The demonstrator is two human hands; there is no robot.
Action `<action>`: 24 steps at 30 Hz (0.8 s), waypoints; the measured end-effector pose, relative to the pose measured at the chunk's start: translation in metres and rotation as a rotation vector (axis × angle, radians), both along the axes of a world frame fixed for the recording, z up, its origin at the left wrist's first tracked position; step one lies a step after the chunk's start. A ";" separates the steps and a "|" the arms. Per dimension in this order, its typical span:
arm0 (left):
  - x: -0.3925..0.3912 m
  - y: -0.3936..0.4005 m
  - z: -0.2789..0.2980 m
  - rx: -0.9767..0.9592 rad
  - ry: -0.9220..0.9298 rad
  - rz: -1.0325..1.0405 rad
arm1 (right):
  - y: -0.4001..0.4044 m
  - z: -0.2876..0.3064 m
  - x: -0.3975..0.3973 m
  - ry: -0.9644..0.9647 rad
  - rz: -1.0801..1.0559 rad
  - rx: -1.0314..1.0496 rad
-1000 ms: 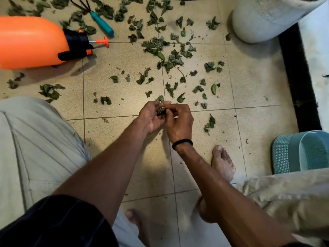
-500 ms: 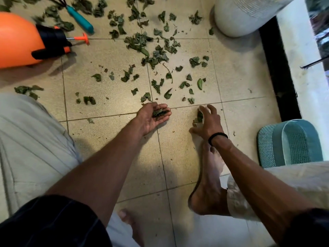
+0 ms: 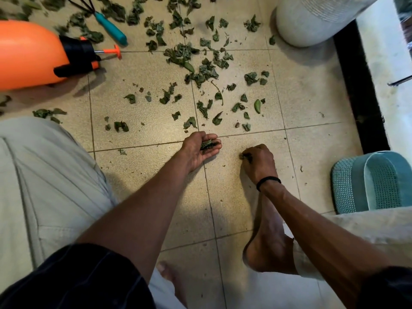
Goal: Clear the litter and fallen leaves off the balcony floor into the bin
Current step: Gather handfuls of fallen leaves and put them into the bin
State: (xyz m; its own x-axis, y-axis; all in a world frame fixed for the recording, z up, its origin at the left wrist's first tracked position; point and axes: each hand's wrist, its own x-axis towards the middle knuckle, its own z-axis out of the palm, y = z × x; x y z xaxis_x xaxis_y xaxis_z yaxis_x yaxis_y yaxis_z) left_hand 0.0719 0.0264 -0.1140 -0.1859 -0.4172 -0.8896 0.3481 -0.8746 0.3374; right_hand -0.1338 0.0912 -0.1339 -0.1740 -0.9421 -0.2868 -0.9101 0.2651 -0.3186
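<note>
— Dark sleeve nearest us, then pale trouser cloth on our left knee, and our bare foot flat on the tiled floor. What do we have in our hands?

— Our left hand lies palm up, low over the floor, fingers curled loosely around a small wad of leaves. Our right hand, with a black band at the wrist, is knuckles up beside it, fingertips bunched and pinching a few dark leaf scraps right at the tile. The two hands are near each other but apart.

— And the bin?

— We see a teal mesh basket lying on its side at our right, just beyond our right knee, well apart from both hands. Whether anything is inside it we cannot tell.

— Farther out?

— Scattered fallen leaves cover the tiles ahead of our hands, thickest toward the middle and the far edge. An orange sprayer bottle lies on its side at far left, its black cap pointing right. Just beyond it rests a hand rake with a teal handle, among the leaves. A white ribbed pot stands at the far right, next to a black threshold strip.
</note>
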 end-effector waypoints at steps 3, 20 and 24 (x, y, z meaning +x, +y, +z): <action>-0.001 0.001 0.001 -0.010 -0.018 -0.003 | -0.016 0.016 0.019 -0.193 -0.207 -0.060; 0.045 -0.002 0.020 0.053 0.054 0.330 | -0.061 0.048 0.098 -0.481 -0.197 -0.164; 0.070 0.003 0.017 0.075 0.004 0.431 | -0.089 0.028 0.103 -0.416 -0.149 -0.019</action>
State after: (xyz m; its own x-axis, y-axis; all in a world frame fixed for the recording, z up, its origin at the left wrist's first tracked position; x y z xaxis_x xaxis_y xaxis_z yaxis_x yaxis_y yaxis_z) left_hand 0.1419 0.0292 -0.0970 -0.0124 -0.3914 -0.9201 0.6875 -0.6715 0.2764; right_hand -0.0307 0.0024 -0.1058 -0.1817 -0.9212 -0.3440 -0.6559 0.3742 -0.6556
